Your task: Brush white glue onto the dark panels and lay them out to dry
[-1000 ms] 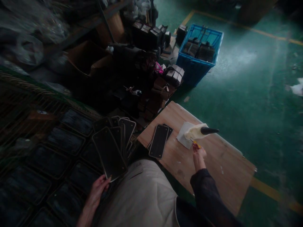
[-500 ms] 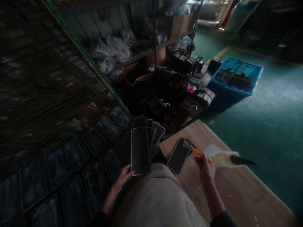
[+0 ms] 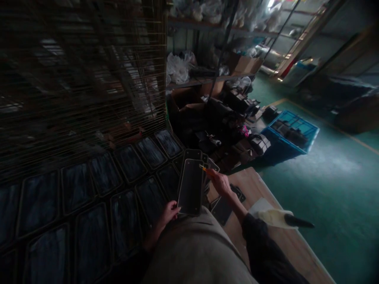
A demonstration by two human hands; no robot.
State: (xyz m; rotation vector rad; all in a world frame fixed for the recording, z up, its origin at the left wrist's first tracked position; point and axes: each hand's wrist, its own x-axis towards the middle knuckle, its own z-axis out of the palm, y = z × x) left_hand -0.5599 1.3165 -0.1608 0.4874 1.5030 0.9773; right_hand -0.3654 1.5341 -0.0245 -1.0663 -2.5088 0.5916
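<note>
My left hand (image 3: 171, 212) is closed on the lower left corner of a dark rectangular panel (image 3: 190, 187) with a pale edge and small holes near its ends. In my right hand (image 3: 219, 182) is a paintbrush (image 3: 203, 168) with a yellow handle, its tip over the panel's upper right part; I cannot tell whether it touches. More panels (image 3: 193, 153) are fanned out behind the held one. Partly hidden under my right forearm, another dark panel (image 3: 222, 212) lies on the wooden board (image 3: 251, 179).
Rows of dark panels with streaky surfaces (image 3: 106, 173) lie to the left, below a wire mesh rack (image 3: 142, 79). A pale bottle with a black nozzle (image 3: 274, 218) lies on the board. Beyond are a blue crate (image 3: 284, 146), piled dark parts and shelving with plastic bags (image 3: 179, 69).
My right hand has carried the paintbrush left, from the panel on the board to the one at my left hand. The view has turned left and up.
</note>
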